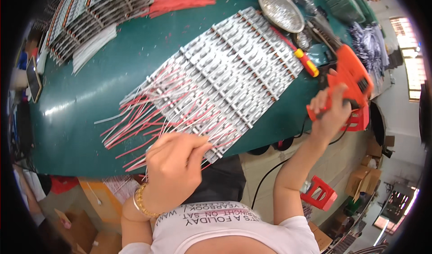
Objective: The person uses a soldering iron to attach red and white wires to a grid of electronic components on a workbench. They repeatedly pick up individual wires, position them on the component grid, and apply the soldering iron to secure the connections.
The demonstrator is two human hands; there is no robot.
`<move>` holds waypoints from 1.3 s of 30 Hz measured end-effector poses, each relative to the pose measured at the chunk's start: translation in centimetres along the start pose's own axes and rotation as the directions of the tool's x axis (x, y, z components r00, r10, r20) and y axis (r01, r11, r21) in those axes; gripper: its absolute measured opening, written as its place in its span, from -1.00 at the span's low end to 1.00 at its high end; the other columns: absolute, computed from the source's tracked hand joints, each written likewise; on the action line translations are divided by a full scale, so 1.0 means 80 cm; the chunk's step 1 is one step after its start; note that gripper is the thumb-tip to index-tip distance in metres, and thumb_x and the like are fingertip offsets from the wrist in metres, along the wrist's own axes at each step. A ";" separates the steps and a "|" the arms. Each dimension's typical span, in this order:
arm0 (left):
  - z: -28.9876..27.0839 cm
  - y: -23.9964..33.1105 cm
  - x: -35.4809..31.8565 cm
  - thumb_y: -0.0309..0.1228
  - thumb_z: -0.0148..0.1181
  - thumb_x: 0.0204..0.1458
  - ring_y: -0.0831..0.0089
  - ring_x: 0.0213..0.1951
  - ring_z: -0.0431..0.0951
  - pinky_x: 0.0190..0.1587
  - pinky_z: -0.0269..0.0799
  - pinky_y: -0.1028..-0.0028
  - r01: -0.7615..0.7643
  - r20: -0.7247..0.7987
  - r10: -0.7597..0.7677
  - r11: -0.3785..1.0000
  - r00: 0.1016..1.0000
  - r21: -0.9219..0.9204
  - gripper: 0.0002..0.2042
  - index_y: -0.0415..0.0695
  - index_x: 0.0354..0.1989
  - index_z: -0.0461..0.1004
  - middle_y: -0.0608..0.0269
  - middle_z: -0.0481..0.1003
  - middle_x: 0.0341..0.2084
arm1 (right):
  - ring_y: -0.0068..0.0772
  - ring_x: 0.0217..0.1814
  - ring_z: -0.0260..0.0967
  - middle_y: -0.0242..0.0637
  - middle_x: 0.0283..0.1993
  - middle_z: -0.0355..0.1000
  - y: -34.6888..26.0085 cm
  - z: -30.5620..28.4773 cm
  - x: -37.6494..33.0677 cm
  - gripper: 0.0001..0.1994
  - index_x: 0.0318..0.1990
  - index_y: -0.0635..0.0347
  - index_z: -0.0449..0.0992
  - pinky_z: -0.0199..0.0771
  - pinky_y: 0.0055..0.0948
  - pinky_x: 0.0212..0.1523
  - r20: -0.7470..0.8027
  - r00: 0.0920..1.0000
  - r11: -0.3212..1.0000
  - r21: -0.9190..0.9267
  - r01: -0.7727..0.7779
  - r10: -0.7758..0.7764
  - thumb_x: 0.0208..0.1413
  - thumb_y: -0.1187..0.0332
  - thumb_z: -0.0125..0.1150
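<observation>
A row of grey strip boards (229,74) lies across the green table (81,101), with red and white wire leads (144,123) sticking out at the near end. My left hand (173,166) is pinched on the wire ends at the near edge of the boards. My right hand (330,114) grips an orange power tool (353,80) at the table's right edge, its black cable hanging down below the table.
A round metal dish (281,11) and a red-and-yellow screwdriver (303,60) lie beyond the boards. Stacks of more boards (94,15) and red wires (180,2) sit at the back. A phone (33,78) lies far left. Red stools (319,193) and cardboard boxes stand on the floor.
</observation>
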State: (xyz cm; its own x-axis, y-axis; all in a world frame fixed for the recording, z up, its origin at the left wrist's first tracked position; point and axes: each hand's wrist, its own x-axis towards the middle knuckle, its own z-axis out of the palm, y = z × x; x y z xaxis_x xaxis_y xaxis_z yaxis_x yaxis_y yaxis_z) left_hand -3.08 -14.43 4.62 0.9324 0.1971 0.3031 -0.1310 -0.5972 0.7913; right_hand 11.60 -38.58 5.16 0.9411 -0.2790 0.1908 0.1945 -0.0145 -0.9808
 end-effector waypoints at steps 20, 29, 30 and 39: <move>0.044 -0.012 -0.014 -0.55 0.32 -0.13 0.34 -0.52 0.31 -0.23 0.09 0.28 -0.166 0.167 0.134 0.967 0.977 0.193 -0.82 -0.09 -0.46 0.40 0.34 0.34 -0.58 | -0.42 -0.38 0.30 -0.39 -0.42 0.31 0.006 -0.173 -0.295 -0.45 -0.27 0.25 0.36 0.29 -0.42 -0.40 0.214 0.863 0.889 -0.149 -0.434 0.457 0.03 -0.15 0.24; 0.049 -0.012 -0.017 -0.55 0.32 -0.15 0.32 -0.50 0.31 -0.23 0.11 0.26 -0.162 0.151 0.133 0.967 0.980 0.195 -0.82 -0.09 -0.48 0.39 0.32 0.33 -0.57 | -0.23 -0.48 0.34 -0.32 -0.53 0.34 0.034 -0.203 -0.294 -0.65 -0.49 0.25 0.48 0.30 -0.30 -0.48 0.482 0.856 0.929 -0.370 0.007 0.185 0.01 0.09 0.25; 0.048 -0.012 -0.017 -0.55 0.32 -0.16 0.32 -0.50 0.31 -0.23 0.11 0.26 -0.160 0.152 0.132 0.967 0.980 0.196 -0.82 -0.09 -0.48 0.39 0.32 0.33 -0.58 | -0.22 -0.52 0.33 -0.32 -0.55 0.33 0.036 -0.211 -0.297 -0.67 -0.48 0.26 0.48 0.29 -0.29 -0.51 0.493 0.851 0.911 -0.411 0.045 0.180 0.00 0.12 0.24; 0.052 -0.010 -0.015 -0.55 0.32 -0.16 0.32 -0.51 0.29 -0.23 0.12 0.26 -0.169 0.162 0.137 0.965 0.977 0.203 -0.82 -0.10 -0.49 0.39 0.32 0.30 -0.58 | -0.56 -0.77 0.12 -0.49 -0.73 0.20 0.040 -0.156 -0.261 -0.25 0.18 0.37 0.22 0.21 -0.52 -0.65 0.432 0.900 0.990 0.141 -0.002 -0.060 0.17 -0.21 0.09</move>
State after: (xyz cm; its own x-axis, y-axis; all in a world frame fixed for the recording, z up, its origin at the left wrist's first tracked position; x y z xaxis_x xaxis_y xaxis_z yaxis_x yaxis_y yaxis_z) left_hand -2.67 -17.41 1.46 0.9478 -0.0152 0.3184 -0.2154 -0.7668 0.6046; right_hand -10.89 -44.80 -2.48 0.9547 0.1649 0.2476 0.2293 0.1222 -0.9656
